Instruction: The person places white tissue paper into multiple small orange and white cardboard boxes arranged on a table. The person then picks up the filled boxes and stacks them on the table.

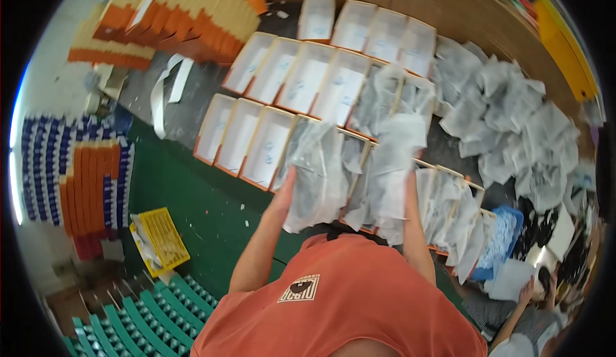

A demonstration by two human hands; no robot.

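You hold two wads of thin white wrapping paper over the rows of open boxes. The left sheet of paper [316,177] hangs from your left hand [287,189], whose fingers are closed on its near edge. The right sheet of paper [393,164] is bunched up against your right hand [409,180]; most of that hand is hidden behind the paper, so you cannot tell how far its fingers are closed, only that the paper is up against them. Both sheets hang just above the boxes in the middle of the near row.

Under the paper, the open orange-edged boxes [266,145] lie in three slanting rows on the dark desk [192,110]. Those to the left are bare and white inside; those to the right already have crumpled paper in them. Farther right a loose heap of the same paper [513,126] is spread over the desk. At far left is a stack of flat orange and cream box lids [186,10]. On the green floor near your left side sits a yellow plastic basket [160,238], with green crates [147,318] nearer still. At near right another person's hand [527,291] reaches up beside a blue tray [504,235].
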